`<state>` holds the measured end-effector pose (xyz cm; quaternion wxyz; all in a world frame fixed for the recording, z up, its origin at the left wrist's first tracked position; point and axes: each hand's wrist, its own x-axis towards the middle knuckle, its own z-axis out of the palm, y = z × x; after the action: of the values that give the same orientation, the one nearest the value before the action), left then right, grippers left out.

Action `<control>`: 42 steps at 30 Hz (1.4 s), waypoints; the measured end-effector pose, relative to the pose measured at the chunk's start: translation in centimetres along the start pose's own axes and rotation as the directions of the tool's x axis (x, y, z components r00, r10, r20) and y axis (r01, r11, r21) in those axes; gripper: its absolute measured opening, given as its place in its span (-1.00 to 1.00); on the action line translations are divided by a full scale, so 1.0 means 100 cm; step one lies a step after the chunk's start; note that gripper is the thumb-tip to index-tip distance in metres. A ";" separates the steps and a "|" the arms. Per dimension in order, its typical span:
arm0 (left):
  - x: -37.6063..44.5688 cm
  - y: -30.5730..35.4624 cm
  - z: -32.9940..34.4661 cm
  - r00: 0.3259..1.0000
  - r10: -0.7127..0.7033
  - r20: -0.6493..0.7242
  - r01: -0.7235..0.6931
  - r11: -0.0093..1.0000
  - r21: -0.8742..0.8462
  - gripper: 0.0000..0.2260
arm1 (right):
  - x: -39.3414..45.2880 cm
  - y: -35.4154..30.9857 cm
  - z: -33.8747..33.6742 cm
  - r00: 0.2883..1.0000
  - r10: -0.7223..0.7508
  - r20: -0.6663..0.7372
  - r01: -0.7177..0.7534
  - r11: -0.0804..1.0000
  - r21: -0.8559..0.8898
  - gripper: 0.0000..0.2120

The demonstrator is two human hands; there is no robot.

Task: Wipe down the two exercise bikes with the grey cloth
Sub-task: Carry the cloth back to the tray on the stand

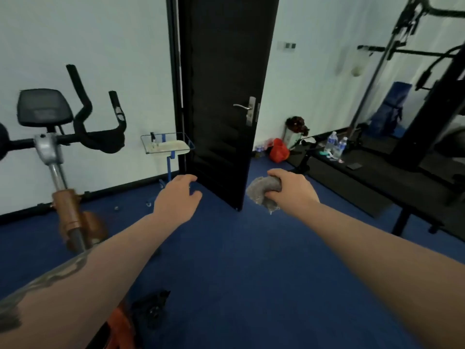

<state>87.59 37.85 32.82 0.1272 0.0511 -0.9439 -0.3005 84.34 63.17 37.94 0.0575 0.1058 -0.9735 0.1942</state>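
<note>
- Our right hand [289,190] holds the bunched grey cloth [261,191]; our left hand [176,197] is relaxed, empty
- Next we should bring the cloth to the exercise bike [50,147], far left

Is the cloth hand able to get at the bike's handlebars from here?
Probably not yet. The right hand grips the grey cloth mid-room; the handlebars lie far left, beyond the left hand.

Blue carpet floor [251,260] underfoot, pale walls [100,41] around. A black door [224,96] stands ajar. Weight rack [427,96] on the right, water bottles [336,144] on its black mat, perhaps a red bag [279,150] beside.
</note>
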 end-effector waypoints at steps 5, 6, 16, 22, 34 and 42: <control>0.043 0.017 0.011 0.994 -0.091 -0.056 0.094 0.995 0.041 -0.60 | 0.070 0.017 0.008 0.994 -0.103 0.023 0.101 0.992 0.073 -0.52; 0.055 0.018 0.014 0.992 -0.104 -0.068 0.107 0.993 0.045 -0.59 | 0.085 0.019 0.012 0.991 -0.129 0.024 0.126 0.988 0.084 -0.52; 0.196 0.007 0.041 0.971 -0.162 -0.178 0.178 0.981 0.080 -0.60 | 0.267 0.030 0.037 0.966 -0.255 0.033 0.249 0.960 0.127 -0.51; 0.279 -0.008 0.045 0.959 -0.201 -0.201 0.228 0.967 0.117 -0.61 | 0.366 0.028 0.050 0.947 -0.321 0.026 0.315 0.941 0.127 -0.50; 0.484 -0.052 0.048 0.898 -0.284 -0.337 0.346 0.928 0.139 -0.62 | 0.598 -0.017 0.090 0.882 -0.469 0.039 0.447 0.861 0.242 -0.50; 0.588 -0.112 0.028 0.852 -0.356 -0.385 0.443 0.881 0.166 -0.60 | 0.720 -0.076 0.145 0.832 -0.545 0.103 0.501 0.819 0.280 -0.51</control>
<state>30.47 20.08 36.42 0.2164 0.3145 -0.9053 -0.1862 15.19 37.39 38.43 0.0079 0.3931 -0.8766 0.2775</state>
